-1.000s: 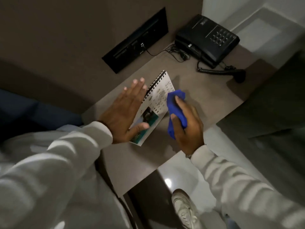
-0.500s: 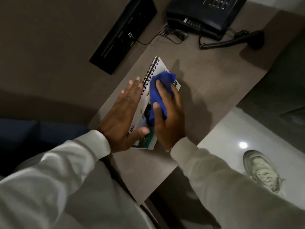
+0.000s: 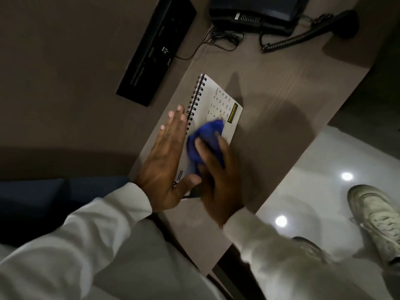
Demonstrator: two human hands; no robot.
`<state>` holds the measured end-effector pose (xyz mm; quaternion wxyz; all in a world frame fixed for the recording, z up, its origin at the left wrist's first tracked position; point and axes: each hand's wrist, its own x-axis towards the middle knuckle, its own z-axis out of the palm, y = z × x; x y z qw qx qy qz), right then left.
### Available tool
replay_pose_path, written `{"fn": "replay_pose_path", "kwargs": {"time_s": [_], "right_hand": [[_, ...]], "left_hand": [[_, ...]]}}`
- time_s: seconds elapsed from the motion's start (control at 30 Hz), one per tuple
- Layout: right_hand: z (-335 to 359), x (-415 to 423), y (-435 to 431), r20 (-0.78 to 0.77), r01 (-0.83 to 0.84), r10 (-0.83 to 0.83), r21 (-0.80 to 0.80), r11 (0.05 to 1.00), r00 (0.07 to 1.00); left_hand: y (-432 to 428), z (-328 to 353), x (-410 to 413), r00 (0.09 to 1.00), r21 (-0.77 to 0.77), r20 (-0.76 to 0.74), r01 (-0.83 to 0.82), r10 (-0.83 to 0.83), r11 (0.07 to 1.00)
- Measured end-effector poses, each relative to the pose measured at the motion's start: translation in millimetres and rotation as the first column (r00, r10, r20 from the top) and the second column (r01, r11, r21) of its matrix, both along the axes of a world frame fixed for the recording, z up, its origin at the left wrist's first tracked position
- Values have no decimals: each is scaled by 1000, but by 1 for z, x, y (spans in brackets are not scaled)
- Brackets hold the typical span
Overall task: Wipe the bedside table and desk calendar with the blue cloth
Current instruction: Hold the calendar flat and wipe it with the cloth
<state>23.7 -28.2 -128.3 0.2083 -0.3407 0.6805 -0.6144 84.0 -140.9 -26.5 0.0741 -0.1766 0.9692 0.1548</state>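
Observation:
A white spiral-bound desk calendar [image 3: 218,100] lies flat on the brown bedside table [image 3: 277,87]. My left hand [image 3: 164,161] rests flat along the calendar's left side, fingers straight, thumb across its lower page, pinning it. My right hand [image 3: 218,176] presses a bunched blue cloth [image 3: 205,135] onto the middle of the calendar page. The cloth and both hands hide the calendar's lower half; the date grid shows beyond the cloth.
A black telephone [image 3: 255,11] stands at the table's far end, its handset [image 3: 311,31] lying off the cradle with a coiled cord. A black socket panel [image 3: 155,48] sits in the wall to the left. Glossy floor and a white shoe [image 3: 376,219] are at right.
My right hand has drawn the blue cloth from the calendar's top half down toward me, uncovering the date grid. My left hand stays flat on the calendar's left side.

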Motion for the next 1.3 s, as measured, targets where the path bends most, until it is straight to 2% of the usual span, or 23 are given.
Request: {"fn": "replay_pose_path", "kwargs": {"time_s": [0.13,0.27,0.57,0.73,0.83,0.93,1.1,1.3], "right_hand": [[8,-58,-32,51,153,-157,74,985,986],[6,-64,-34,146,108,-113,42,993,983],[-3,57,36,-12,-96,96,35,995,995],[-2,29,12,18,19,-19,-29,999,1000],[-1,-11,-16,-4,59,-59,11,998,998],[1,-31,-31,88,121,-129,95,988,988],[-5,-3,-13,230,146,-193,207,967,954],[4,37,20,232,110,-144,151,982,962]], "left_hand": [[0,-1,0,1000,-13,-1,3,-3,1000],[0,0,-1,1000,-19,6,4,-3,1000],[3,1,-1,1000,-35,-21,6,-6,999],[2,2,-2,1000,-36,-1,21,-21,999],[2,3,-1,1000,-54,5,30,-30,998],[3,3,-2,1000,-62,8,28,-27,998],[6,6,-4,999,-70,34,16,-14,997],[5,5,-4,999,-85,50,26,-22,996]]}}
